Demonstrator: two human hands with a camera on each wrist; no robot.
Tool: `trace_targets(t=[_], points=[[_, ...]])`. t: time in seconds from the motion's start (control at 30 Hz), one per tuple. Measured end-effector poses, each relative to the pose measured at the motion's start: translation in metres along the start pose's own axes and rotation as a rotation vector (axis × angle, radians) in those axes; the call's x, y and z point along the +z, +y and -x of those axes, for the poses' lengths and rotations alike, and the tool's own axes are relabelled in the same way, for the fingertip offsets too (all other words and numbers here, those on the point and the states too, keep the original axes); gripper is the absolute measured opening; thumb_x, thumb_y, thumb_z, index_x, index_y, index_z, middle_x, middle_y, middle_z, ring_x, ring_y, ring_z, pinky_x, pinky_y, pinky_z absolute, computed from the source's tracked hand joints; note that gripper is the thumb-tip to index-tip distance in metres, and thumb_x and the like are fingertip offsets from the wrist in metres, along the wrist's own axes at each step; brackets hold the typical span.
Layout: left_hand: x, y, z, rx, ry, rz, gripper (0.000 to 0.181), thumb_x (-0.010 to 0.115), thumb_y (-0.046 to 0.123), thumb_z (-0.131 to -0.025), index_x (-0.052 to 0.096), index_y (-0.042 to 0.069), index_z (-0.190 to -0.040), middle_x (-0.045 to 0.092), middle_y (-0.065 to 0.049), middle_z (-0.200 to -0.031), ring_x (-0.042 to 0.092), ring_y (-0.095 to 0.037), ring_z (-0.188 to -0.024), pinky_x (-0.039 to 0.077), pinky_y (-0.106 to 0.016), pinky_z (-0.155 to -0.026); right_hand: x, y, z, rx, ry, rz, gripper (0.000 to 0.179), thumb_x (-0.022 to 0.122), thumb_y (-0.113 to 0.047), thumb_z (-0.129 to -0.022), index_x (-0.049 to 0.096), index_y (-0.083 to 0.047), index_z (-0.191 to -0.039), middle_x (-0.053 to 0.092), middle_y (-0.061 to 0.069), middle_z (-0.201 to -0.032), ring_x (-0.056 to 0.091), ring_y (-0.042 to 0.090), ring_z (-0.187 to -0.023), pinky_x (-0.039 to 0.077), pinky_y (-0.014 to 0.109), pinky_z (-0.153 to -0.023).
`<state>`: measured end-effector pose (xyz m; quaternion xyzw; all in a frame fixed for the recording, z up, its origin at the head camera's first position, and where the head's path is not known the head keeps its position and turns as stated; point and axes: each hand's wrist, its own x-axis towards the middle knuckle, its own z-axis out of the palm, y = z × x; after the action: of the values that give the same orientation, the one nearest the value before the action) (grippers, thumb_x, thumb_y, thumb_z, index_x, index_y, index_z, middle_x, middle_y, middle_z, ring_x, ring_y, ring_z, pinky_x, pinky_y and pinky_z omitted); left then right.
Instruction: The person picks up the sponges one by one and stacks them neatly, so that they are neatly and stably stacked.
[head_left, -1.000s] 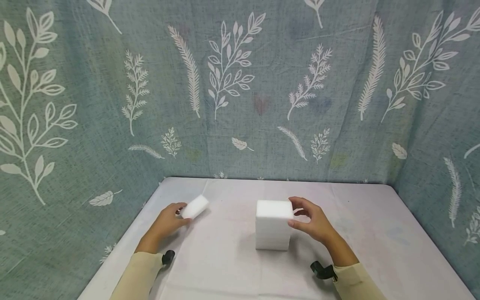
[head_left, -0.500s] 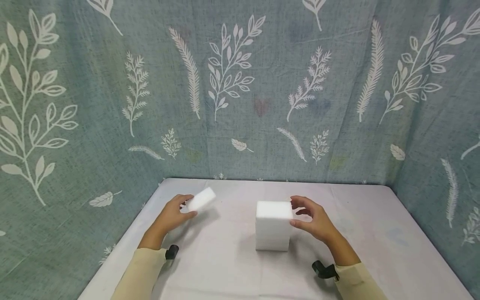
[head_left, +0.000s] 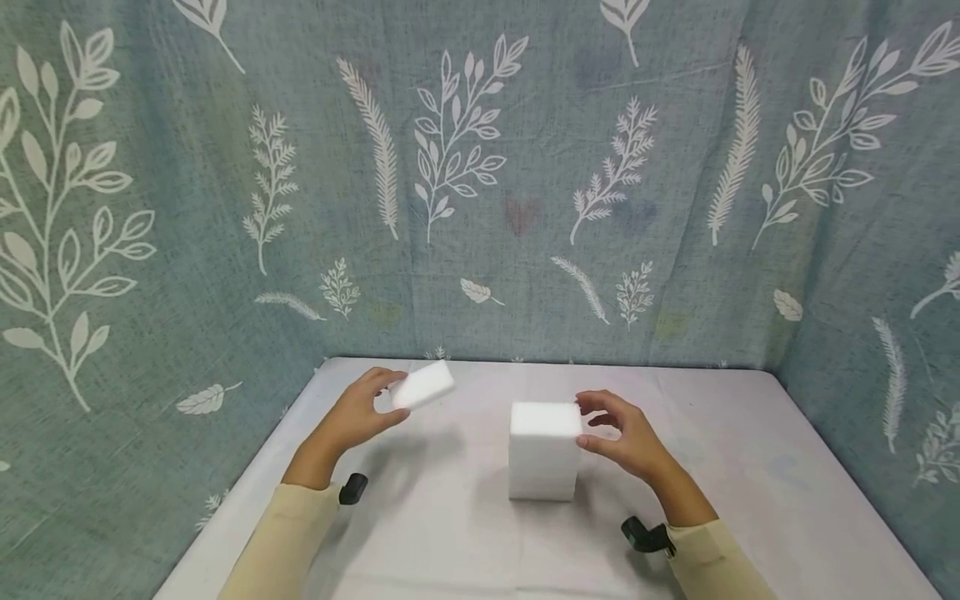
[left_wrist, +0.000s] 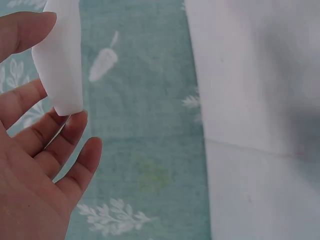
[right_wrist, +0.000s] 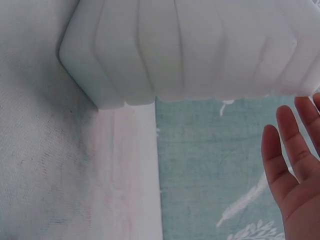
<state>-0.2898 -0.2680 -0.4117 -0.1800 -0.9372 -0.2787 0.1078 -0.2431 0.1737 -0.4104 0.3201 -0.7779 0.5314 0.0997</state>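
Observation:
A white sponge (head_left: 423, 384), a small rectangular block, is tilted in the air above the table's left side. My left hand (head_left: 362, 410) pinches its near end between thumb and fingers; the left wrist view shows the thumb on one face and fingertips at the opposite edge. Right of it stands an upright stack of white sponges (head_left: 543, 454), its layers plain in the right wrist view. My right hand (head_left: 621, 435) holds the stack near its top on the right side, thumb at the front edge and forefinger at the back edge. The right ring and little fingers (right_wrist: 275, 160) stand away from it.
A white cloth covers the table (head_left: 450, 533). Behind and on both sides hangs a blue-green curtain (head_left: 480, 283) with white leaf patterns. A dark wrist camera (head_left: 647, 536) sits at the right sleeve, another wrist camera (head_left: 352, 489) at the left.
My left hand has lifted the sponge and carried it rightward and away from me, its shadow spreading on the cloth. My right hand and the stack have stayed in place.

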Motion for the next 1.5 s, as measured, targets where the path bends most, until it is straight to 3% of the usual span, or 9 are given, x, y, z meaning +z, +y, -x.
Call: trace_targets(t=[0.37,0.7,0.93,1.2,1.5], points=[[0.000,0.040,-0.013,0.116,-0.012,0.050,0.057,0.076,0.028,-0.085,0.056,0.011,-0.135,0.052,-0.005,-0.130,0.053,-0.027,-0.113,0.047,-0.051,-0.092,-0.002,0.003,-0.004,0.014,-0.006,0.014,0.047,0.078,-0.002,-0.079,0.059,0.005,-0.122,0.061,0.018,-0.113,0.057,0.043,-0.104,0.048,0.058,-0.086],[0.002,0.069,-0.021,0.170,-0.030,0.051,0.056,0.074,0.029,-0.086,0.056,0.016,-0.137,0.050,-0.003,-0.132,0.052,-0.027,-0.117,0.048,-0.049,-0.088,-0.002,0.000,-0.004,-0.015,-0.003,0.016,0.046,0.073,0.001,-0.083,0.057,0.005,-0.125,0.060,0.023,-0.115,0.056,0.043,-0.106,0.048,0.059,-0.086],[0.006,0.082,-0.024,0.222,-0.044,0.050,0.054,0.073,0.029,-0.086,0.057,0.016,-0.136,0.049,-0.004,-0.135,0.050,-0.026,-0.121,0.048,-0.048,-0.090,-0.002,-0.002,-0.005,-0.026,-0.003,0.018,0.044,0.071,0.001,-0.084,0.056,0.006,-0.126,0.060,0.024,-0.115,0.055,0.046,-0.105,0.048,0.059,-0.086],[0.012,0.097,-0.031,0.302,-0.038,0.116,0.050,0.072,0.027,-0.087,0.058,0.014,-0.133,0.052,0.003,-0.128,0.052,-0.017,-0.112,0.049,-0.042,-0.087,-0.002,0.000,-0.004,-0.021,0.016,0.044,0.044,0.071,0.001,-0.084,0.057,0.007,-0.125,0.061,0.024,-0.113,0.056,0.045,-0.105,0.049,0.058,-0.086],[0.024,0.111,-0.035,0.351,-0.054,0.174,0.050,0.071,0.029,-0.088,0.058,0.015,-0.134,0.051,0.003,-0.127,0.053,-0.015,-0.110,0.048,-0.041,-0.087,0.000,0.007,-0.004,0.010,0.033,0.033,0.041,0.071,-0.001,-0.086,0.057,0.005,-0.124,0.061,0.022,-0.113,0.057,0.043,-0.106,0.048,0.057,-0.087]])
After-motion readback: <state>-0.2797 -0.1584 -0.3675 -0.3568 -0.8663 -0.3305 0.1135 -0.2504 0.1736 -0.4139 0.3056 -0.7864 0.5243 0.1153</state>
